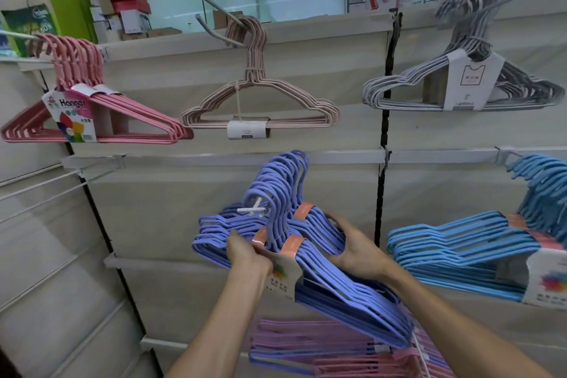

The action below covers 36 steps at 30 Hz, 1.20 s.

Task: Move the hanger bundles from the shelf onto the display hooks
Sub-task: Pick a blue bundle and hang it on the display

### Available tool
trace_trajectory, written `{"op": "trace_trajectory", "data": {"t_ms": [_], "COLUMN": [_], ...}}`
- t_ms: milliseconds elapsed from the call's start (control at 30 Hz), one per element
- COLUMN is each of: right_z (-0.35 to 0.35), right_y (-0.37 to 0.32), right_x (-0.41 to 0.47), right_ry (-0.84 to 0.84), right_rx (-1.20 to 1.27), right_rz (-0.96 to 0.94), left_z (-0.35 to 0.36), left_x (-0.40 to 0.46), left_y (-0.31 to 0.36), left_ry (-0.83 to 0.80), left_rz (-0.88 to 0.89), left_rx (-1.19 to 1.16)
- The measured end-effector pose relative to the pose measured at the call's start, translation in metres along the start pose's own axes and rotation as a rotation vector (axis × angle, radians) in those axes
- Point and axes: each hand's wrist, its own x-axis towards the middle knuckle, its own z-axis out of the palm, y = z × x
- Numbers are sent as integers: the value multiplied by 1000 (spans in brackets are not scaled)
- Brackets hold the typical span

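Both hands hold the purple hanger bundle (pixel 306 255) at the white display hook (pixel 253 210): left hand (pixel 245 250) pinching near the label, right hand (pixel 352 250) curled around the shoulders. Keep the hook loops level and slide them fully on. Behind stands a pale shop wall panel (pixel 184 193), with more bundles hung around.

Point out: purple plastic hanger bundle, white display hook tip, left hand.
purple plastic hanger bundle (pixel 334 273), head view, shoulder bars
white display hook tip (pixel 250 210), head view, crossed end
left hand (pixel 245 255), head view, back of hand
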Motion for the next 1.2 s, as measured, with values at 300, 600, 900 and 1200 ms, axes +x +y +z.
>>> {"op": "trace_trajectory", "data": {"t_ms": [300, 600, 900, 1200], "right_z": [-12, -7, -17, -15], "right_y": [-17, -17, -31, -23], "right_x": [-4, -5, 16, 19], "right_ry": [1, 117, 198, 164], "right_rx": [211, 293, 297, 262], "right_rz": [30, 12, -61, -14], "left_z": [-13, -8, -9, -15], "left_x": [7, 10, 17, 19], "left_y": [13, 7, 8, 9], "left_ry": [9, 166, 167, 112], "left_rz": [-66, 22, 44, 70], "left_rx": [28, 36, 75, 65]}}
